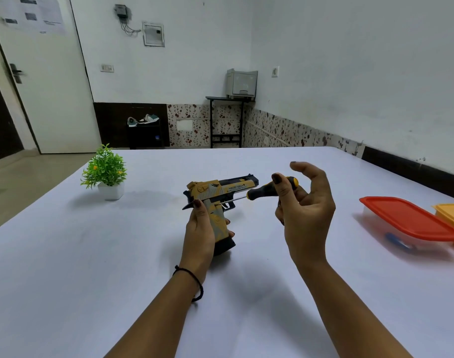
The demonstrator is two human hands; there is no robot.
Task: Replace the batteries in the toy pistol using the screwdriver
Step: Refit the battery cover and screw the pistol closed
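- left grip wraps the toy pistol by its handle, butt down on the bench, barrel pointing right
- right grip pinches the screwdriver handle between thumb and fingers, index finger lifted off
- shaft axis runs left and slightly down from the right grip; tip meets the pistol's side just behind the trigger
- screw itself too small to see; likely next: twist about that axis while the left grip braces
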